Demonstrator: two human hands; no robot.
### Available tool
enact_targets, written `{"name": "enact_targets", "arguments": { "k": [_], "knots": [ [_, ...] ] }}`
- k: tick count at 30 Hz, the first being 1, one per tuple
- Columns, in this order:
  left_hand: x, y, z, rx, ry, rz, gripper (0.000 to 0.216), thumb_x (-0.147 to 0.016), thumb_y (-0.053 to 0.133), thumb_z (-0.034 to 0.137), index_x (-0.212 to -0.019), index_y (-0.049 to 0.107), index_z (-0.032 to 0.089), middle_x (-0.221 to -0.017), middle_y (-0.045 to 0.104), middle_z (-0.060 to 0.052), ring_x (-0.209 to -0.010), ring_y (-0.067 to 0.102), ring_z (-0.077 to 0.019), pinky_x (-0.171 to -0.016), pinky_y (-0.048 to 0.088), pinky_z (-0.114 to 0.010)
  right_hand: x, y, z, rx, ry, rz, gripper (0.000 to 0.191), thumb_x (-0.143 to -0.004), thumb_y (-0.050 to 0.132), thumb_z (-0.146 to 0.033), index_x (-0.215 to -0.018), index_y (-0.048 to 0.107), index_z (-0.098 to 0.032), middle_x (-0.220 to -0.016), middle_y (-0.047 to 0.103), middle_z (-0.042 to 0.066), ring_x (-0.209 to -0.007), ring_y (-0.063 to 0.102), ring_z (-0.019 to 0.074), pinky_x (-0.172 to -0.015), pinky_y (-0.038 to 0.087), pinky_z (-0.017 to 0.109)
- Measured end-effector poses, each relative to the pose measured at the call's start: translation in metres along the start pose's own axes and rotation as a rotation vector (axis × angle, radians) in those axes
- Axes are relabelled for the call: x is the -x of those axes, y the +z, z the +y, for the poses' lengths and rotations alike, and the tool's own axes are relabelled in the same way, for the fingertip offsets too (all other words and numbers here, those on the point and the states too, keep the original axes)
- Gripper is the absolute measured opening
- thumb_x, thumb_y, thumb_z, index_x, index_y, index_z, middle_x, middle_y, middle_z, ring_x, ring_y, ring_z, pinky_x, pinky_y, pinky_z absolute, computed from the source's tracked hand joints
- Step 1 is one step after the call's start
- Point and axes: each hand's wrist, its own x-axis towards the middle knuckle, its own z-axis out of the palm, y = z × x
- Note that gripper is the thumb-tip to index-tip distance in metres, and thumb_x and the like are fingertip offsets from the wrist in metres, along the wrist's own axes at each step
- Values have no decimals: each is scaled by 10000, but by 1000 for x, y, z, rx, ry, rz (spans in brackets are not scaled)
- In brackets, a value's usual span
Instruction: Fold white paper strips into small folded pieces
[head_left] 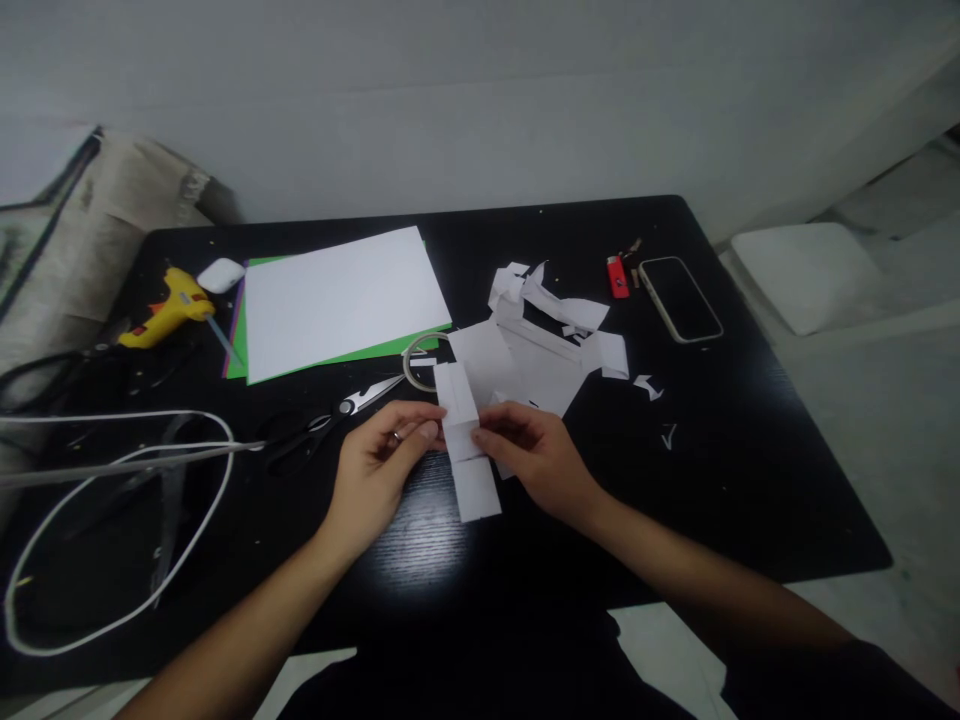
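A folded strip of white paper (466, 440) with crease lines is held upright over the black table between both hands. My left hand (386, 460) pinches its left edge with thumb and fingers; a ring shows on one finger. On the opposite edge, my right hand (536, 450) grips the strip near its middle. Just behind lie cut and folded white paper pieces (555, 365). A roll of tape (421, 362) sits partly hidden behind the strip's upper end. Black-handled scissors (346, 408) rest left of the strip, close to my left hand.
A stack of white paper (341, 300) over green sheets lies at the back left. Beside it are a yellow glue gun (172, 308) and a white case (220, 275). A white cable (217, 490) loops at left. A red lighter (617, 277) and a phone (681, 300) lie right.
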Motion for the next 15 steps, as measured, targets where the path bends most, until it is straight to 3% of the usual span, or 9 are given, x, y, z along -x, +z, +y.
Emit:
{"name": "enact_targets", "arguments": {
  "k": [3, 7, 11, 15],
  "knots": [
    [-5, -5, -3, 31, -13, -18, 227, -945, 748, 376, -1108, 754, 219, -993, 775, -34, -836, 742, -177, -808, 628, -309, 0, -2, -1, 34, -22, 0, 145, -856, 815, -354, -946, 801, -241, -920, 785, 8, -888, 724, 186, -875, 585, 365],
    [-11, -13, -5, -102, 72, -5, 388, -942, 757, 384, -1309, 694, 274, -1327, 712, -63, -1188, 691, -243, -1006, 578, -374, -2, -4, -2, 46, -32, -24, 133, -878, 782, -334, -971, 817, -245, -952, 789, 16, -909, 717, 192, -848, 570, 353],
    [-13, -19, 1, -291, 200, -141, 293, -939, 767, 380, -1216, 764, 284, -1460, 639, -82, -1408, 566, -313, -1195, 451, -492, -2, -6, -3, -32, -3, -25, 147, -880, 793, -319, -1010, 786, -251, -897, 757, -6, -838, 694, 157, -799, 546, 313],
    [-10, -19, 5, -411, 309, -247, 173, -961, 753, 328, -1121, 800, 282, -1376, 692, -70, -1325, 632, -277, -1179, 471, -470, -2, -6, -4, -100, 1, -14, 187, -872, 808, -300, -1037, 738, -249, -832, 715, -26, -760, 661, 135, -763, 528, 294]
  ]
}}
